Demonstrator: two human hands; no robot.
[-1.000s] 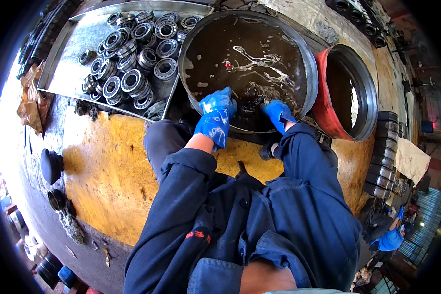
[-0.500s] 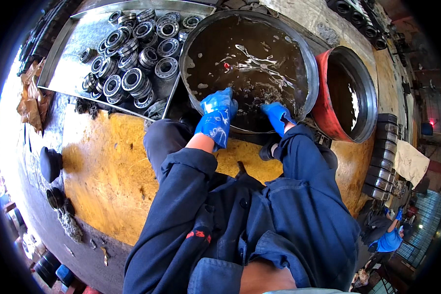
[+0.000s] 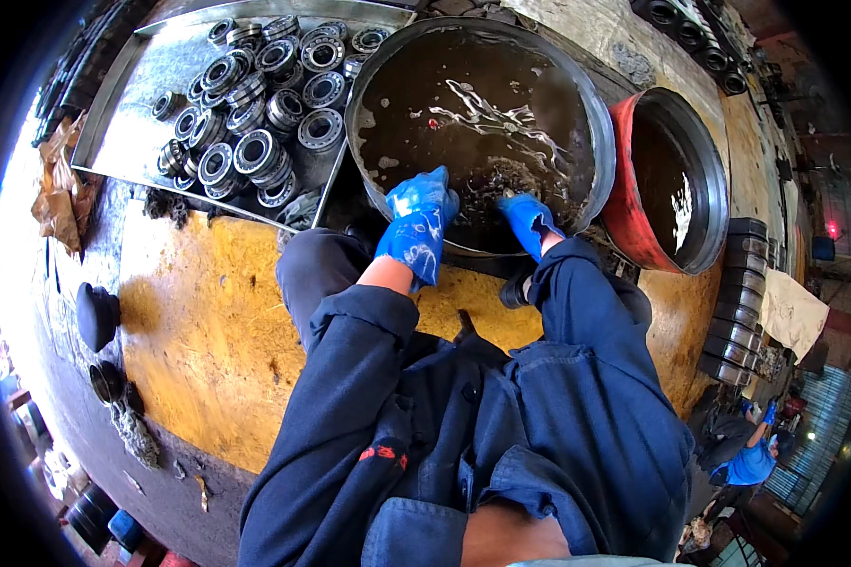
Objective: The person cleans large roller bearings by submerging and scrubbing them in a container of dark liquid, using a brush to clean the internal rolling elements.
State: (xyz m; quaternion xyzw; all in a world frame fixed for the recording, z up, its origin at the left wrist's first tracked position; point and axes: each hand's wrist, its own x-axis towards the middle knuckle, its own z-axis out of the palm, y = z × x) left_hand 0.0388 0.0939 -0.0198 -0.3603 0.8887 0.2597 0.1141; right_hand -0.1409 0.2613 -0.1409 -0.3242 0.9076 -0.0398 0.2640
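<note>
A round metal basin (image 3: 596,113) of murky brown liquid stands in front of me. My left hand (image 3: 424,213), in a blue glove, curls over the basin's near side, closed; what lies in its fingers is hidden. To its right, my right hand (image 3: 529,219), also in a torn-edged blue glove, reaches low to the liquid with fingers drawn together. Froth and ripples around its fingertips hide anything it grips. Left of the basin, a metal tray (image 3: 113,123) carries a heap of steel roller bearings (image 3: 255,151), several of them stacked.
Right of the basin a red drum (image 3: 624,180) holds dark liquid, and dark block-shaped parts (image 3: 742,293) line up beyond it. Crumpled brown paper (image 3: 61,184) lies left of the tray. A dark rag (image 3: 134,430) is on the floor. At far right a person (image 3: 752,458) in blue works.
My right hand has shifted slightly left in the basin, and the froth and ripples by its fingertips have spread. My left hand has barely moved.
</note>
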